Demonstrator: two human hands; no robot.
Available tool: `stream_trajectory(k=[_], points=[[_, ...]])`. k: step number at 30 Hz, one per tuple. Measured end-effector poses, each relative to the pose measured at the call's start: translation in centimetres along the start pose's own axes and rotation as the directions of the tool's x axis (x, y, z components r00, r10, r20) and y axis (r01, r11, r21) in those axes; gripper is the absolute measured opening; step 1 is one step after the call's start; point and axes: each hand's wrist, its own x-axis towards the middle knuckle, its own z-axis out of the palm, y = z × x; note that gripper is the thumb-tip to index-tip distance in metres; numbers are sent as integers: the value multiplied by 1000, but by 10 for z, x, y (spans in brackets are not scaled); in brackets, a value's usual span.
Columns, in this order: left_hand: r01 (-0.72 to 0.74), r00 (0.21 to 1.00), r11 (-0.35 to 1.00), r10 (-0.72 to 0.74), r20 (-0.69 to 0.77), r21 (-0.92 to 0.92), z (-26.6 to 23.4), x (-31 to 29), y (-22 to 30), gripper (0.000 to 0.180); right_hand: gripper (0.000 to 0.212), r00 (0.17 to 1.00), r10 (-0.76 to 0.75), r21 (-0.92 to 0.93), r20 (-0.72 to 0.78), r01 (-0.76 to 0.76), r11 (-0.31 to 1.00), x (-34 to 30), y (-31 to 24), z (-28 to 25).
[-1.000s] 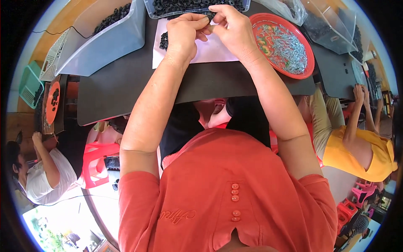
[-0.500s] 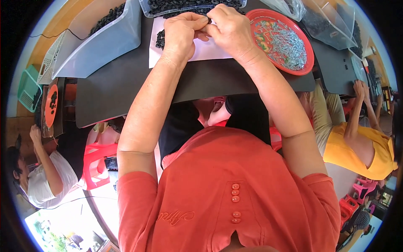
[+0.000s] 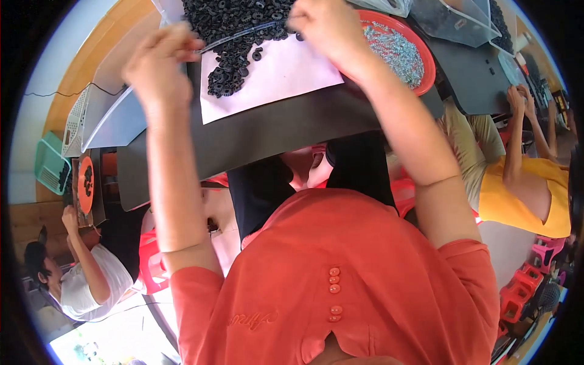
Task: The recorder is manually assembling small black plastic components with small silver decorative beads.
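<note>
Small black parts (image 3: 234, 14), chunky, some ring-like with a hole; jumbled heap inside clear bin (image 3: 243, 33), translucent front rim facing wearer; more piled loosely just in front of rim, on left part of pale sheet (image 3: 286, 74); 1 ring-like part (image 3: 257, 54) at pile's right edge

Dark tabletop (image 3: 274, 131), pale wall (image 3: 39, 103), red plastic stools (image 3: 528, 276), light floor (image 3: 508, 250), bright daylight (image 3: 115, 340) lower left

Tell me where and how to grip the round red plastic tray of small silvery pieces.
Probably best by the right rim of the tray, from the right: that curved edge shows uncovered, while the right forearm crosses its left side. Keep it level; the pieces lie loose.
</note>
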Motion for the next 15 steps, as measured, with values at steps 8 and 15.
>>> stream_trajectory(k=[8, 15], points=[[-341, 895, 645, 445, 26, 684, -55, 49, -4, 18, 25, 954, -103, -293, 283, 188, 937, 9, 117, 21], [-368, 916, 797, 224, 333, 478, 16, -9, -38, 13, 23, 910, -141, -378, 391, 298, 876, 6, 117, 16]])
